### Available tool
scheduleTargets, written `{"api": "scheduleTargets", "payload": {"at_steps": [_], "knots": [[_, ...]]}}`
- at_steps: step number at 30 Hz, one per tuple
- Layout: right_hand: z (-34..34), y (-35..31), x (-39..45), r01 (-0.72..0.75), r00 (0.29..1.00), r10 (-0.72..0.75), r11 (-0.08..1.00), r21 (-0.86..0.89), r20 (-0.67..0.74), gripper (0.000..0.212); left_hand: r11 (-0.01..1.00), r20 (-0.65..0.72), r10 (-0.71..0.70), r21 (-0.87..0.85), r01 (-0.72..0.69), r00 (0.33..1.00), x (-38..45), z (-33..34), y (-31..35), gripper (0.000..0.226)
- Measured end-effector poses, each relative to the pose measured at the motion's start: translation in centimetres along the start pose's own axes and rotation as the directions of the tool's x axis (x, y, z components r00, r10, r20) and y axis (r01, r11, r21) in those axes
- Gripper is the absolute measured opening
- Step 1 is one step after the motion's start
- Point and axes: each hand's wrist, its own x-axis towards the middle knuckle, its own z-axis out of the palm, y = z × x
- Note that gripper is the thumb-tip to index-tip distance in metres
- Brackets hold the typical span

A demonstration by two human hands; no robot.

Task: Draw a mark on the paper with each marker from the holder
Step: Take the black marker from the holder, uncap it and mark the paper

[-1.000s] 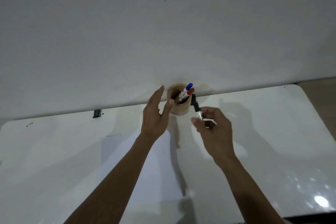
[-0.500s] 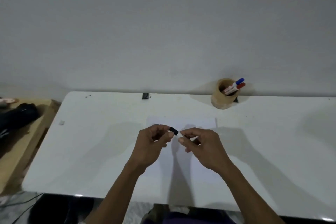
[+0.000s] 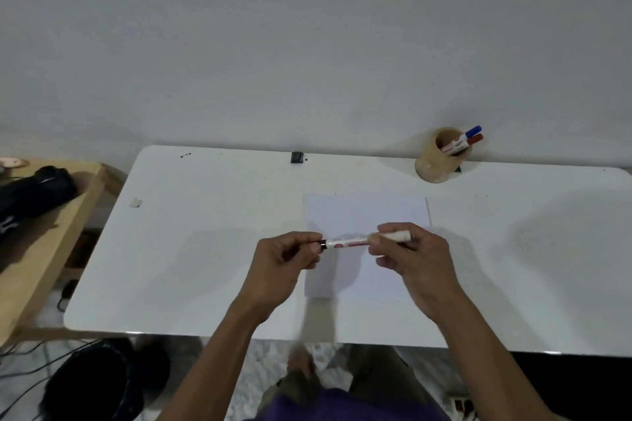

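Note:
A white sheet of paper point(image 3: 366, 215) lies on the white table point(image 3: 205, 249). Just above the paper I hold a white marker point(image 3: 345, 244) level with both hands. My left hand point(image 3: 290, 261) pinches its black cap end at the left. My right hand point(image 3: 410, 256) grips the barrel at the right, whose white end sticks out past my fingers. A round wooden holder point(image 3: 436, 164) stands at the table's back right edge, with a blue-capped marker point(image 3: 470, 132) and a red-capped marker point(image 3: 473, 140) leaning in it.
A small black clip point(image 3: 297, 157) sits at the table's back edge by the wall. To the left stands a wooden bench point(image 3: 44, 249) with a black bag point(image 3: 30, 195) on it. Cables and a dark object lie on the floor below.
Both hands left the holder with the black-capped marker and came down over the paper. They have moved apart, so more of the marker's barrel shows between them.

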Motion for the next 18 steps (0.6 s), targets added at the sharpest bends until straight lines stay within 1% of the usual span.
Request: {"api": "scheduleTargets", "payload": {"at_steps": [2, 3, 4, 6, 8, 10, 12, 14, 18], "knots": [[1.5, 0.7, -0.5, -0.068, 0.996, 0.078, 0.977, 0.2, -0.043, 0.022, 0.991, 0.021, 0.038, 0.127, -0.04, 0.999, 0.1, 0.3, 0.1, 0.016], [2.2, 1.3, -0.6, -0.09, 0.994, 0.103, 0.967, 0.238, -0.041, 0.025, 0.984, 0.033, 0.055, 0.169, -0.06, 0.998, 0.2, 0.5, 0.1, 0.016], [2.8, 1.8, -0.8, -0.106, 0.993, 0.116, 0.966, 0.235, -0.03, 0.026, 0.976, 0.045, 0.073, 0.204, -0.08, 0.996, 0.3, 0.6, 0.1, 0.015], [3.8, 2.6, -0.9, -0.123, 0.991, 0.131, 0.973, 0.196, -0.024, 0.022, 0.951, 0.068, 0.105, 0.286, -0.12, 0.992, 0.5, 0.8, 0.1, 0.015], [4.1, 3.0, -0.3, -0.118, 0.992, 0.125, 0.979, 0.169, -0.035, 0.016, 0.926, 0.072, 0.096, 0.359, -0.116, 0.993, 0.8, 0.5, 0.1, 0.012], [3.6, 2.6, 1.0, -0.112, 0.991, 0.124, 0.969, 0.221, -0.043, 0.01, 0.925, 0.022, 0.049, 0.376, -0.054, 0.999, 1.3, -0.4, 0.1, 0.014], [2.5, 1.8, 2.7, -0.092, 0.991, 0.117, 0.953, 0.288, -0.071, 0.009, 0.932, -0.049, 0.003, 0.363, 0.015, 0.999, 2.0, -1.8, 0.1, 0.012], [1.1, 1.0, 4.2, -0.063, 0.991, 0.094, 0.961, 0.27, -0.1, 0.009, 0.904, -0.116, -0.007, 0.423, 0.056, 0.993, 3.2, -3.0, 0.3, 0.007], [-0.5, 0.5, 5.9, -0.039, 0.988, 0.062, 0.986, 0.161, -0.14, 0.01, 0.785, -0.292, 0.108, 0.612, 0.099, 0.95, 7.1, -4.0, 0.7, 0.01]]}}
